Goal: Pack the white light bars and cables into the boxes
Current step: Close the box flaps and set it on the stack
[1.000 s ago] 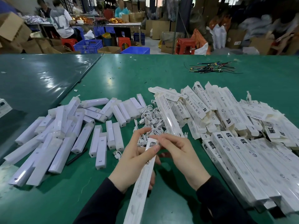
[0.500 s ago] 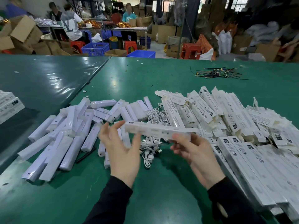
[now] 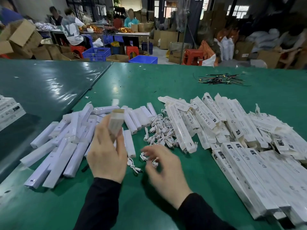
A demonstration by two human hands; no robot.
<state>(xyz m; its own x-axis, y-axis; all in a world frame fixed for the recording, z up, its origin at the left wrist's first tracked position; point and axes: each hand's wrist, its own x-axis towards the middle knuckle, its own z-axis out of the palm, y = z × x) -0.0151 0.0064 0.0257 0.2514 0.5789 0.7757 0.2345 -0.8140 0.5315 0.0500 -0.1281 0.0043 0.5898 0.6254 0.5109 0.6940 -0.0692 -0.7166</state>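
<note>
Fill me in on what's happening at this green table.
A person is packing light bars into boxes. The left hand holds up one box, its open end facing away. The right hand, blurred, reaches down over the white cables in the middle; whether it has one yet is unclear. Loose light bars lie to the left, a heap of boxes to the right.
</note>
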